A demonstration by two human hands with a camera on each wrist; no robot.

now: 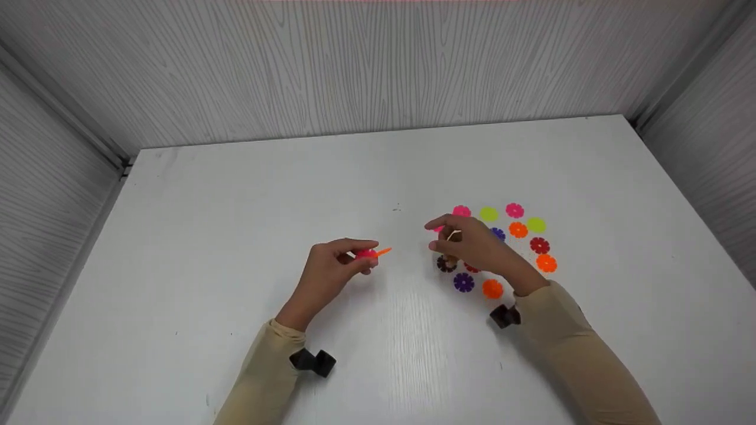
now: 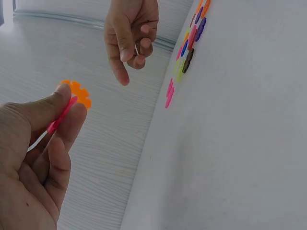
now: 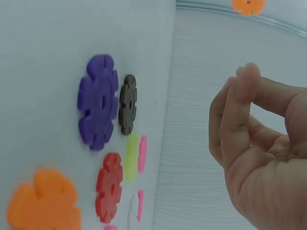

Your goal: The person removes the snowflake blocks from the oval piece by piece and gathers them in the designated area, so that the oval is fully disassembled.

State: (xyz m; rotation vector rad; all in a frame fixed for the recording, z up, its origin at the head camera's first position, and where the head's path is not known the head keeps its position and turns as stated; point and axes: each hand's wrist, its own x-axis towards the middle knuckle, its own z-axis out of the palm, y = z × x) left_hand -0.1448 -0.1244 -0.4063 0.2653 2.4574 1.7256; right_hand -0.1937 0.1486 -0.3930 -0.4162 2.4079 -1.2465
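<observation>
Between thumb and fingers, my left hand (image 1: 332, 265) pinches a pink notched flower disc (image 2: 61, 115). An orange flower disc (image 2: 79, 94) stands at an angle against the pink one, joined to it and jutting out past the fingertips. My right hand (image 1: 475, 242) hovers over the left side of a group of loose flower discs, fingers loosely bent and nothing held. Near it lie a brown disc (image 3: 128, 104), a purple disc (image 3: 98, 102) and a red disc (image 3: 109, 188). In the head view this hand covers some of the group.
Several more discs spread right of centre on the white table (image 1: 236, 206), among them a yellow-green disc (image 1: 536, 225), a dark red disc (image 1: 539, 245) and an orange disc (image 1: 546, 263). Wood-grain panels (image 1: 366, 65) enclose the table at the back and sides.
</observation>
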